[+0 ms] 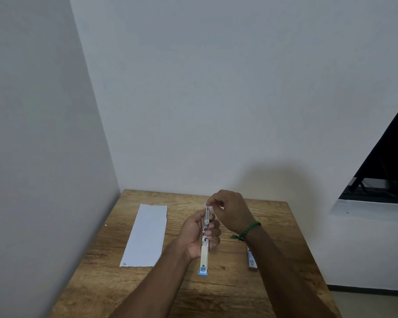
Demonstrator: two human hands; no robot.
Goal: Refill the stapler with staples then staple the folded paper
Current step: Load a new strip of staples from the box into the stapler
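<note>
Head view: left hand point(199, 235) wrapped around opened stapler point(204, 249), held above worktop point(216, 292). Right hand point(230, 210) at stapler's far end, fingers pinched together there; pinched thing too small to tell. Folded paper point(146, 235) flat on wooden worktop, left of hands. Small box point(252, 260) right, partly behind right forearm. Room corner, pale walls.

No legible text, label, brand, number or sign found. Print on the small blue-and-white staple box point(251, 260) near the right edge of the wooden tabletop point(285, 226) is too blurred to read.
</note>
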